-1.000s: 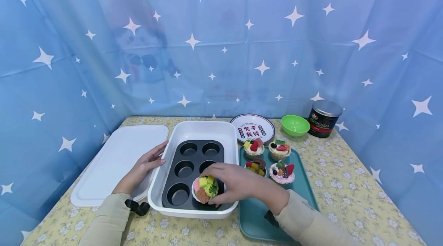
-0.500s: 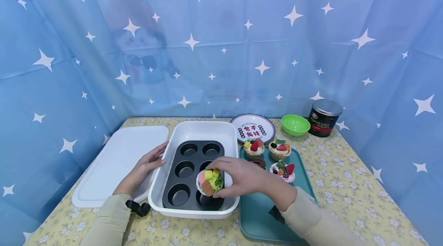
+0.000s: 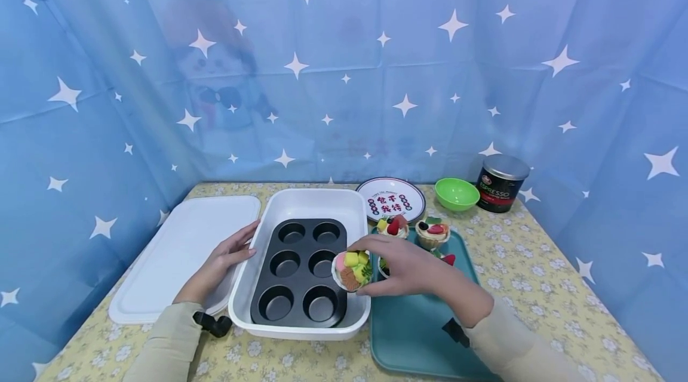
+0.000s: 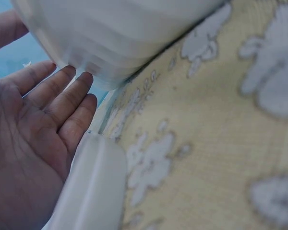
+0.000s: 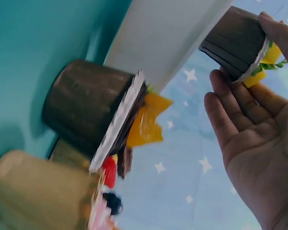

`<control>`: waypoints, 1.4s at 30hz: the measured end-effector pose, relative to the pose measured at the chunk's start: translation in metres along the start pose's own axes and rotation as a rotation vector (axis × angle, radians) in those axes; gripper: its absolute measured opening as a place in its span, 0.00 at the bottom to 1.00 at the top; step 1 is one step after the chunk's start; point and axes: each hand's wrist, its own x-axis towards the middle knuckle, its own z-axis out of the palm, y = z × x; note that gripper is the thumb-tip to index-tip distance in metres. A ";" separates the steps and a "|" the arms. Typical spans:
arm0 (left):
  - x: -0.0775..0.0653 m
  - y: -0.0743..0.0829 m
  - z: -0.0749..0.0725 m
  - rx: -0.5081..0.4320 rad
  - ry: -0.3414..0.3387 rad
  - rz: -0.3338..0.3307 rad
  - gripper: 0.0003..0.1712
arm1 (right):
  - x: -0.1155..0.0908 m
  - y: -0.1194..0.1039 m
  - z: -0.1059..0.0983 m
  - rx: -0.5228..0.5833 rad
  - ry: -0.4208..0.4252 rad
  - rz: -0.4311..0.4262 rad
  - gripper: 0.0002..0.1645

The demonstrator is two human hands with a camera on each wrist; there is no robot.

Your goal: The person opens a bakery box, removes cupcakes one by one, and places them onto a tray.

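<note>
My right hand (image 3: 405,265) pinches a toy cupcake (image 3: 352,270) between thumb and fingers, above the right rim of the white bin (image 3: 301,203). Yellow, pink, brown and green pieces top it, and the right wrist view shows its dark ribbed cup (image 5: 237,40). Inside the bin lies a black muffin tin (image 3: 303,264) whose cups hold nothing. My left hand (image 3: 223,259) rests against the bin's left side; its nearly straight fingers (image 4: 69,96) touch the wall. More cupcakes (image 3: 432,233) stand on the teal tray (image 3: 414,334), some partly hidden by my right hand.
A white lid (image 3: 183,250) lies left of the bin. Behind the tray are a printed plate (image 3: 391,200), a green bowl (image 3: 457,194) and an espresso tin (image 3: 502,184). A starry blue curtain (image 3: 344,71) encloses the flowered tablecloth (image 3: 527,274).
My right hand has lifted the cupcake out over the muffin tin's near right cup and carried it right, toward the teal tray. My left hand has stayed at the bin.
</note>
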 end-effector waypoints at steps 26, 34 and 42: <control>-0.001 0.002 0.001 -0.018 0.008 -0.012 0.39 | -0.045 0.009 -0.019 0.020 0.055 0.192 0.37; 0.000 0.000 0.000 -0.015 0.008 -0.013 0.39 | -0.059 0.018 -0.018 0.037 0.042 0.178 0.37; -0.001 0.003 0.000 -0.009 0.007 -0.017 0.39 | -0.059 0.023 -0.014 0.094 -0.073 0.203 0.37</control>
